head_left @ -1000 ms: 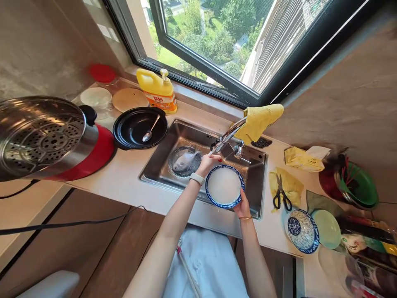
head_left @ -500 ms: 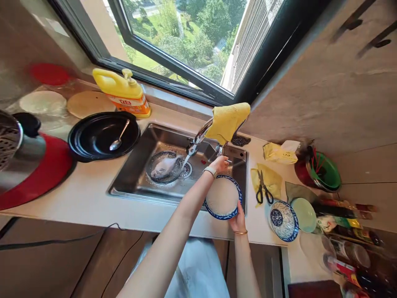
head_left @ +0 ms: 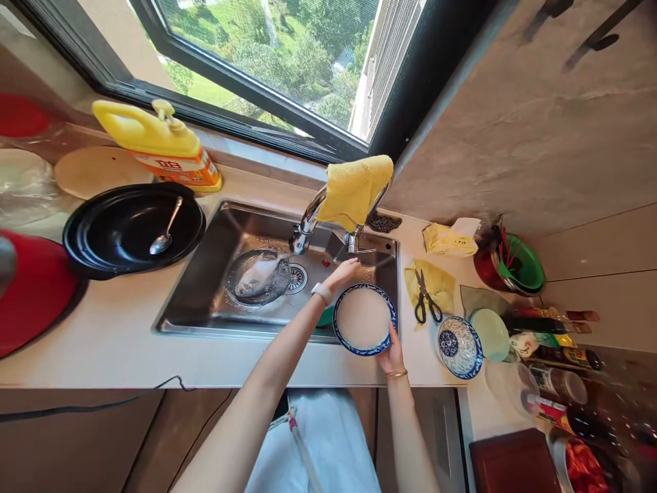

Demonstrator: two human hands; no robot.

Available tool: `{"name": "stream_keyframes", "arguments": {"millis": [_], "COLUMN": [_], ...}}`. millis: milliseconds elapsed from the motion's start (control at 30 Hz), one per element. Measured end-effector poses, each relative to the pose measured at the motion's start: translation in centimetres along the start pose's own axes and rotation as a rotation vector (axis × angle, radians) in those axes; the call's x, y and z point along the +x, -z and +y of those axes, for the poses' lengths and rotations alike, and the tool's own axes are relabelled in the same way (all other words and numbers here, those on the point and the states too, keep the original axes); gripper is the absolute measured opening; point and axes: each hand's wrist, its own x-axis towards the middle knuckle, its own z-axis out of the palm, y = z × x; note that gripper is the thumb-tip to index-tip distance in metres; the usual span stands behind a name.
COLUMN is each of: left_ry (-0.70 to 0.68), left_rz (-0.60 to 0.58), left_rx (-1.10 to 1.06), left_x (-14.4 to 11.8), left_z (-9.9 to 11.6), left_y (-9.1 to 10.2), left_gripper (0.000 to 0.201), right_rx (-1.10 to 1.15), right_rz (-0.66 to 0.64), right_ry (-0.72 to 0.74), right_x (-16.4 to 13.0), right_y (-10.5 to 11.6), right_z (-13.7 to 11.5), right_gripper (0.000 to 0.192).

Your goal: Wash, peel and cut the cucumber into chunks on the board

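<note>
Head view shows a big dark-framed window (head_left: 267,61) at the top, with green trees outside. Below it runs a pale counter (head_left: 102,342), and set into the counter is a steel sink (head_left: 205,274). At the far left edge sits part of a red cooker (head_left: 31,301), and next to it a round black pan (head_left: 133,229) with a metal spoon (head_left: 165,236) lying inside. Behind the pan stands a yellow soap jug (head_left: 154,147) with a pump on top, and a flat round wooden lid (head_left: 89,171) lies beside it. Inside the sink a whole silver fish (head_left: 256,274) lies in a round steel dish. A yellow cloth (head_left: 354,188) hangs over the tap (head_left: 308,222) at the back of the sink. Over the right part of the sink is a bowl with a blue rim (head_left: 364,320) — it is full of cloudy white water, and it is held up, not resting on the counter. The right hand (head_left: 393,352) grips the bowl's near edge, thumb on the rim, fingers curled under. The left hand (head_left: 341,272) is at the bowl's far edge, fingers loose and a little spread; I cannot tell if it truly holds the rim. A white watch sits on that wrist. To the right, on the counter, black scissors (head_left: 426,301) lie on a yellow rag, and near them sit a blue patterned bowl (head_left: 458,346) and a pale green dish (head_left: 491,334) — the two are touching.
</note>
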Motion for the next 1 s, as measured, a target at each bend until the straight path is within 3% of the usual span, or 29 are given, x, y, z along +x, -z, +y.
{"name": "stream_keyframes", "arguments": {"millis": [133,233,433,733,1000], "left_ry": [0.166,0.234,0.26,0.224,0.228], "left_rz": [0.005,0.015,0.107,0.197,0.269], "left_rx": [-0.029,-0.163,-0.406,-0.857,-0.865], "left_x": [-5.7,-8.2,-9.3,-10.7,-11.6], "left_z": [-3.1,-5.0,-7.0,-7.3,-8.1], "left_y": [4.3,5.9,6.6,7.8,7.3], "left_gripper": [0.055,0.06,0.055,0.041,0.036], "right_rx": [-0.06,-0.115,-0.253,-0.355,-0.418], "right_rz": [-0.002,-0.013,-0.027,-0.012,0.0], "right_ry": [-0.045,-0.087,-0.14,-0.166,-0.129], "right_x": [0.4,0.7,1.0,1.5,2.1], "right_y": [-0.4,-0.9,-2.4,-4.1,-4.6], "right_z": [-0.9,-1.5,-2.3,-2.0,-2.2], "right_gripper": [0.042,0.042,0.043,0.05,0.049]}}
